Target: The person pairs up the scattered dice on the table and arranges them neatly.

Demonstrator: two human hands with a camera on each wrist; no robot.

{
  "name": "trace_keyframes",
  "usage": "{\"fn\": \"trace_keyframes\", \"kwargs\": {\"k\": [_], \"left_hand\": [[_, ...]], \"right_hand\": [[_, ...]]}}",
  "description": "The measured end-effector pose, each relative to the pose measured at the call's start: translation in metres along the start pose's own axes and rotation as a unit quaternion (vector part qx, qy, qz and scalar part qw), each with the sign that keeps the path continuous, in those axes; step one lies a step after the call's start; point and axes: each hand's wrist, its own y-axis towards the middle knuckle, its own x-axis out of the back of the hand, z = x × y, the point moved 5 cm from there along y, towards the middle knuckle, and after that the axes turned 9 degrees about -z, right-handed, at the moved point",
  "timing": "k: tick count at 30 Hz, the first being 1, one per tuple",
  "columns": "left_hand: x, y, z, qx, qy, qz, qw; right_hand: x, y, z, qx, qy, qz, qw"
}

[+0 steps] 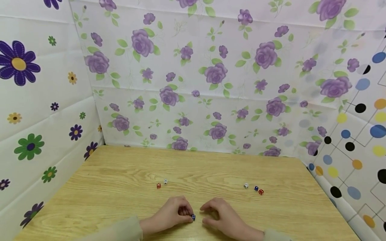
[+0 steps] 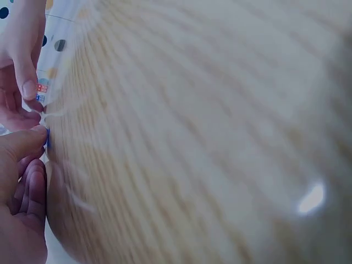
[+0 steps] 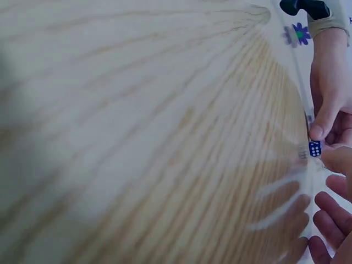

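Observation:
Near the front of the table, my left hand (image 1: pixel 169 215) pinches a dark blue die (image 1: pixel 193 217) with white pips between thumb and fingertips, low at the tabletop. The same die (image 3: pixel 314 148) shows its pips in the right wrist view, right by the left thumb. My right hand (image 1: pixel 224 218) is just to the right of it, fingers loosely bent and parted from the thumb, with nothing between them. In the left wrist view only a sliver of the blue die (image 2: pixel 48 138) shows beyond the left thumb.
On the wooden table (image 1: pixel 126 167), a red die (image 1: pixel 158 185) and a white die (image 1: pixel 165 181) lie left of centre. To the right lie a white die (image 1: pixel 246 185), a blue die (image 1: pixel 256 188) and a red die (image 1: pixel 261 192). Patterned cloths hang around the table's back and sides.

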Motion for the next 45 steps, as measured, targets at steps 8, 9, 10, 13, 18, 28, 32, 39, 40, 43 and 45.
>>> {"fn": "trace_keyframes", "kwargs": {"k": [8, 9, 10, 13, 18, 28, 32, 39, 40, 43, 45], "left_hand": [[-0.002, -0.002, -0.002, 0.011, -0.011, 0.001, 0.9999], [-0.002, -0.002, -0.002, 0.011, -0.011, 0.001, 0.9999], [-0.003, -0.003, -0.002, 0.011, -0.012, 0.002, 0.9999], [-0.004, -0.003, -0.002, 0.006, -0.009, 0.001, 0.9999], [-0.006, -0.004, -0.002, 0.000, -0.009, 0.001, 1.0000], [-0.005, -0.006, -0.005, 0.011, -0.011, 0.002, 0.9999], [-0.005, -0.006, -0.004, 0.012, -0.012, 0.002, 0.9999], [-0.005, -0.007, -0.005, 0.007, -0.013, -0.003, 0.9999], [-0.005, -0.007, -0.005, 0.008, -0.014, -0.003, 0.9999], [-0.005, -0.007, -0.005, 0.008, -0.012, -0.004, 0.9999], [-0.004, -0.007, -0.005, 0.008, -0.010, -0.005, 0.9999]], "right_hand": [[-0.010, 0.003, 0.001, 0.025, -0.018, -0.017, 0.999], [-0.011, 0.003, 0.001, 0.028, -0.018, -0.020, 0.999], [-0.011, 0.003, 0.002, 0.029, -0.019, -0.022, 0.999], [-0.012, 0.004, 0.005, 0.036, -0.018, -0.024, 0.999], [-0.013, 0.005, 0.009, 0.041, -0.022, -0.027, 0.999], [-0.016, 0.008, 0.014, 0.021, -0.031, -0.026, 0.999], [-0.017, 0.008, 0.014, 0.017, -0.032, -0.024, 0.999], [-0.017, 0.008, 0.014, 0.026, -0.037, -0.029, 0.999], [-0.017, 0.008, 0.014, 0.028, -0.038, -0.029, 0.998], [-0.018, 0.008, 0.014, 0.029, -0.039, -0.029, 0.998], [-0.018, 0.008, 0.014, 0.027, -0.039, -0.027, 0.998]]}}
